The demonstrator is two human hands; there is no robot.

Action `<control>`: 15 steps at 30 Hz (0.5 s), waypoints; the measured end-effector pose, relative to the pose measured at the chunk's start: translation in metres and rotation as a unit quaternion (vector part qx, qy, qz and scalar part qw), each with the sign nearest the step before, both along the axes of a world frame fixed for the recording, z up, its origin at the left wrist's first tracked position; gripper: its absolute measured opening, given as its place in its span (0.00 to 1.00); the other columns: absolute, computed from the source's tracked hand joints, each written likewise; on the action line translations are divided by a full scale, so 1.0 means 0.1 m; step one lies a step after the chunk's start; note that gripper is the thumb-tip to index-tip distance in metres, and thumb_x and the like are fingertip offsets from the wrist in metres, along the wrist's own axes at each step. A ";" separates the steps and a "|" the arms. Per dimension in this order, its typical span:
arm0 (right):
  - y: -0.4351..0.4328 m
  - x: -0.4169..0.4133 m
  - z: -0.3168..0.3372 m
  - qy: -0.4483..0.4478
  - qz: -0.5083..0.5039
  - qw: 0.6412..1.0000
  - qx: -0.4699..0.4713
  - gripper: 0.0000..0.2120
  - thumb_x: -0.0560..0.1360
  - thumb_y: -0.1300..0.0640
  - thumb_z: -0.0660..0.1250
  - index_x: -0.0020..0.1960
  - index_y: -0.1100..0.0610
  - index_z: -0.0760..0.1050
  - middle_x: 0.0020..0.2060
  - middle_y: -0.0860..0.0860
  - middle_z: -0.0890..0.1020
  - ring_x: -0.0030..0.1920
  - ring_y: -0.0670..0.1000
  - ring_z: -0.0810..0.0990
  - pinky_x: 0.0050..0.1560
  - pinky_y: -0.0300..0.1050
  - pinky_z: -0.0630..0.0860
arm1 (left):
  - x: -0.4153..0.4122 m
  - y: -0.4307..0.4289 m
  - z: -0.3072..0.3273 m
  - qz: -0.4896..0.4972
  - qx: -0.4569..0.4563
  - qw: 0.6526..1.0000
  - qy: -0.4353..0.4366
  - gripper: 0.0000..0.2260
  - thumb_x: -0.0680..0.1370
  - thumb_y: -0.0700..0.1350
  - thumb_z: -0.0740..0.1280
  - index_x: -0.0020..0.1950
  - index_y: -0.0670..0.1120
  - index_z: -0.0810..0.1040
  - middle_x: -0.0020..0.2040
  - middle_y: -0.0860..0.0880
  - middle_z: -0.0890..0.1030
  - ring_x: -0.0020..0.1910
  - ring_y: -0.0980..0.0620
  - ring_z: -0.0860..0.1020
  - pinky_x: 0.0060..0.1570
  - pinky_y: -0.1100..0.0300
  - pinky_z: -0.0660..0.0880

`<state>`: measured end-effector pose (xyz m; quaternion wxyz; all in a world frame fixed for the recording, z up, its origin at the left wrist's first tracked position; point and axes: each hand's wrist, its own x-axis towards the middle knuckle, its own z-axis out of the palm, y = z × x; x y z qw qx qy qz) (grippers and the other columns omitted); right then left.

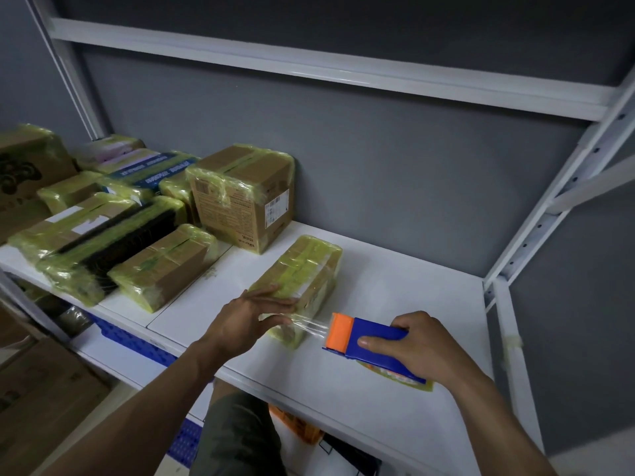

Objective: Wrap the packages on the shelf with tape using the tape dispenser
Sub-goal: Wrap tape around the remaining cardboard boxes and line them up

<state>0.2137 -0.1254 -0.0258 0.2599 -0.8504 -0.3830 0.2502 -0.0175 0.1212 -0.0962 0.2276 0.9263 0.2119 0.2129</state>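
Observation:
A long cardboard package [304, 273] wrapped in yellowish clear tape lies on the white shelf [395, 304], pointing away from me. My left hand [247, 317] lies flat with straight fingers on its near end. My right hand [412, 345] grips a blue tape dispenser [372, 341] with an orange head, just right of the package. A strip of clear tape [309, 326] stretches from the dispenser's head to the package's near end.
Several taped boxes [240, 194] crowd the shelf's left half and back. A white upright [515, 338] bounds the shelf on the right, with an upper shelf beam [309, 67] overhead. Blue crates [130, 338] and cardboard cartons [41, 389] sit below.

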 end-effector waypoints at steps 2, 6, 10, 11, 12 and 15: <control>-0.04 0.03 -0.02 -0.003 -0.002 1.000 0.003 0.30 0.61 0.25 0.77 0.41 0.52 0.79 0.34 0.41 0.84 0.36 0.38 0.84 0.31 0.31 0.75 | -0.01 0.01 0.00 -0.005 -0.026 0.999 -0.020 0.12 0.77 0.66 0.64 0.59 0.70 0.80 0.60 0.78 0.75 0.73 0.66 0.66 0.67 0.52 0.75; -0.08 0.10 -0.10 -0.035 -0.025 0.999 0.005 0.30 0.63 0.28 0.78 0.36 0.56 0.78 0.30 0.45 0.82 0.32 0.41 0.82 0.29 0.33 0.72 | 0.02 0.03 0.00 -0.009 -0.022 0.999 -0.026 0.14 0.76 0.70 0.62 0.58 0.70 0.81 0.60 0.76 0.76 0.72 0.66 0.67 0.68 0.52 0.74; -0.02 0.08 -0.17 -0.075 -0.034 0.997 0.001 0.30 0.64 0.29 0.77 0.32 0.54 0.70 0.24 0.47 0.74 0.26 0.43 0.75 0.24 0.32 0.65 | 0.05 0.01 -0.05 0.002 -0.003 1.000 -0.029 0.19 0.72 0.74 0.67 0.55 0.65 0.84 0.59 0.75 0.77 0.72 0.66 0.67 0.69 0.52 0.72; 0.01 0.06 -0.19 -0.086 -0.030 0.996 -0.009 0.30 0.64 0.29 0.77 0.33 0.53 0.70 0.27 0.46 0.75 0.29 0.42 0.76 0.26 0.32 0.65 | 0.08 -0.03 -0.04 0.017 -0.011 0.999 -0.037 0.21 0.68 0.76 0.69 0.52 0.65 0.84 0.57 0.74 0.79 0.72 0.65 0.68 0.69 0.53 0.72; 0.04 0.05 -0.21 -0.096 -0.025 0.995 -0.020 0.28 0.65 0.29 0.76 0.35 0.52 0.71 0.30 0.45 0.76 0.33 0.42 0.78 0.27 0.32 0.66 | 0.11 -0.06 -0.02 0.035 -0.018 0.998 -0.049 0.22 0.65 0.77 0.70 0.49 0.65 0.84 0.55 0.73 0.80 0.71 0.64 0.69 0.68 0.53 0.72; 0.15 0.01 -0.27 -0.117 -0.019 0.992 -0.047 0.26 0.67 0.28 0.75 0.42 0.50 0.71 0.41 0.45 0.80 0.43 0.46 0.82 0.33 0.37 0.75 | 0.22 -0.19 -0.05 0.078 0.006 0.993 -0.092 0.26 0.63 0.78 0.69 0.44 0.58 0.84 0.53 0.69 0.82 0.68 0.69 0.65 0.66 0.57 0.72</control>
